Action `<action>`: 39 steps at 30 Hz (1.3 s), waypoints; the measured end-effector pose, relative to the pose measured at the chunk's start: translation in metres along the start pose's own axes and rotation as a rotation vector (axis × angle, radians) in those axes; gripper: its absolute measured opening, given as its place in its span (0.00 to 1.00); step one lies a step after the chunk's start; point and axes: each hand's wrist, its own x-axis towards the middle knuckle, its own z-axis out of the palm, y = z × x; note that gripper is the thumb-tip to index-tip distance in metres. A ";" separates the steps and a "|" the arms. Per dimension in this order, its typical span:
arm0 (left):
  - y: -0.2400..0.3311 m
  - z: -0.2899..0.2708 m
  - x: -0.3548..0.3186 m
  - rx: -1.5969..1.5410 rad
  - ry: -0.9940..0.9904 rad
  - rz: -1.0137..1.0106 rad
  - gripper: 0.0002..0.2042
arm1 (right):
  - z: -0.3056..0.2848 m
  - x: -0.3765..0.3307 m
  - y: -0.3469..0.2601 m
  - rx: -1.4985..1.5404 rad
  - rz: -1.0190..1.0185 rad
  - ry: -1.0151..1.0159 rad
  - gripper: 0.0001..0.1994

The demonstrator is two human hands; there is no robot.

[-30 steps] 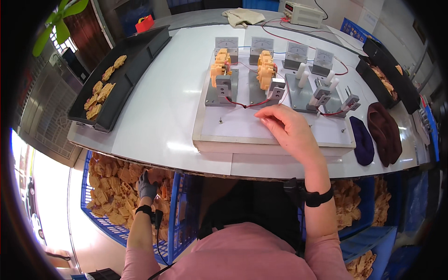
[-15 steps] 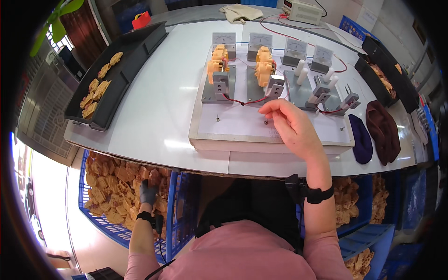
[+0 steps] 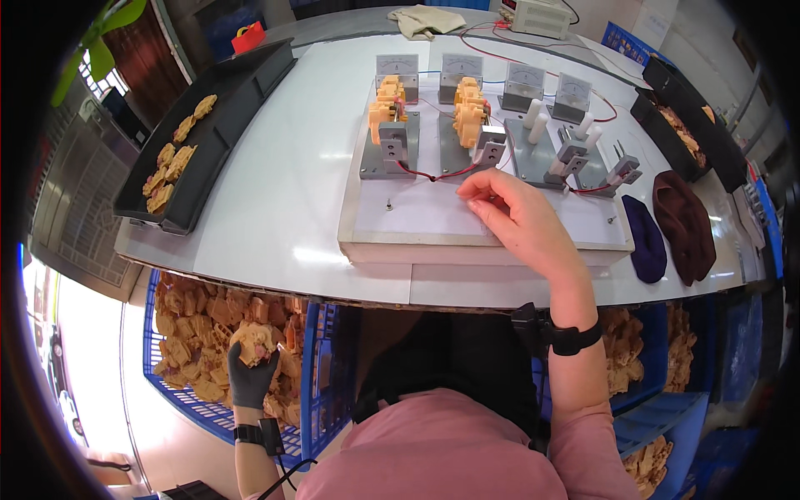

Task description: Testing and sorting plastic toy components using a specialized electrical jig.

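Hands are working well apart as I am watching from the head view. My left hand [image 3: 250,371], in a dark glove, is reaching down beside the table and closing around a tan moulded part [image 3: 252,343] above the blue crate [image 3: 310,367] heaped with similar parts. My right hand [image 3: 521,218], bare, is resting on the white board [image 3: 433,218] on the table [image 3: 275,167], its fingers [image 3: 477,185] curled together and pinching near the red wire [image 3: 433,175] just in front of the second grey fixture [image 3: 486,148]; whether it is actually gripping the wire I cannot tell. Two fixtures are carrying yellow parts [image 3: 388,93], with small meters [image 3: 461,68] standing behind them. A black tray [image 3: 225,108] holding more tan parts is lying at the far left, and dark cloth gloves [image 3: 685,223] are lying to the right of the board.
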 end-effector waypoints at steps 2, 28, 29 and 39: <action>0.015 0.028 -0.018 -0.246 -0.035 -0.049 0.26 | 0.000 0.000 -0.001 0.053 0.006 0.010 0.08; -0.011 0.437 -0.081 0.630 -0.898 -0.052 0.34 | -0.017 -0.088 -0.008 0.798 -0.152 0.296 0.32; -0.013 0.438 -0.084 0.607 -0.921 -0.011 0.34 | -0.016 -0.087 -0.007 0.803 -0.159 0.296 0.32; -0.032 0.445 -0.082 0.731 -0.940 0.348 0.32 | -0.014 -0.082 0.001 0.843 -0.218 0.378 0.31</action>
